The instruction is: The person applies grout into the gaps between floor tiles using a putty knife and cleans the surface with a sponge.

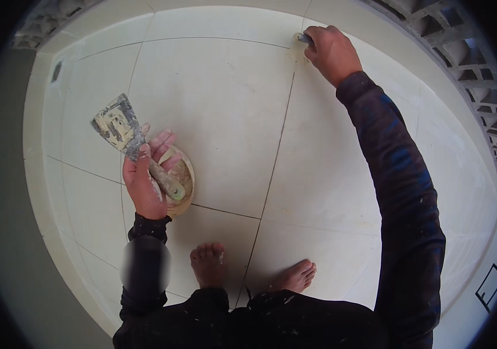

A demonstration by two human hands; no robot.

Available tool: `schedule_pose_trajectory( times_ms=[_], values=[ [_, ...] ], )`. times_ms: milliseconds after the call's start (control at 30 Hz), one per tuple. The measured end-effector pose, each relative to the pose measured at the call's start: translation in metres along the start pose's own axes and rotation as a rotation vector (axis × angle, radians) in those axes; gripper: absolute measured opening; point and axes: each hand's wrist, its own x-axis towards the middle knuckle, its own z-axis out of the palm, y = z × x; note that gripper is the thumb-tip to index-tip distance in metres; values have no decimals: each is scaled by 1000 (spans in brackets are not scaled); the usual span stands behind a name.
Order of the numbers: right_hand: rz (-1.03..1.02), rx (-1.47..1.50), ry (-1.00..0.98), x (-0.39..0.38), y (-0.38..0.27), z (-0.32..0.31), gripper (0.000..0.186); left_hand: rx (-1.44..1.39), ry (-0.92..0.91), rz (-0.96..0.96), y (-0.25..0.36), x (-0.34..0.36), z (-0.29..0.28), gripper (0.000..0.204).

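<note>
My left hand (pixel 147 186) holds a putty knife (pixel 115 125), its broad blade crusted with cream and grey paste, its handle angled down to the right across my palm. A round cream bowl (pixel 187 192) with paste inside sits directly under that hand; whether my fingers support it or it rests on the floor, I cannot tell. At the top centre-right, my right hand (pixel 333 55) grips a small narrow tool (pixel 302 38) at the crossing of tile joints, beside a faint smear of cream paste. The part in my fingers is mostly hidden.
Large cream floor tiles (pixel 225 116) with dark joints surround my bare feet (pixel 208 264). A low tiled edge (pixel 33 145) borders the left and far sides, with a small drain (pixel 56 71) near it. Pierced block walls (pixel 463 55) stand at the upper corners.
</note>
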Motion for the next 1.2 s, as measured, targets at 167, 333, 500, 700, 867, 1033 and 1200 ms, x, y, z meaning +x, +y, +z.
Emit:
schedule_pose_trajectory(
  times_ms=[167,333,500,700,867,1033,1200],
  values=[
    [28,-118,-51,23,41,41,18,43,56,-31,-1,2,5,51],
    [-136,-59,-14,-36,-29,19,16,62,71,-11,2,-3,-6,51],
    [-133,-90,-91,-153,-136,-1,29,-18,1,-4,4,-8,3,51],
    [-140,109,-256,-280,-228,-3,37,-67,-46,89,6,-8,6,48],
    [148,520,-356,-207,-150,-11,26,-52,-22,86,0,-4,-3,48],
    [82,147,68,-35,-21,27,22,-34,13,74,-1,-4,9,48],
    [38,-138,-86,-33,-18,85,16,72,96,18,8,-9,14,52]
  ],
)
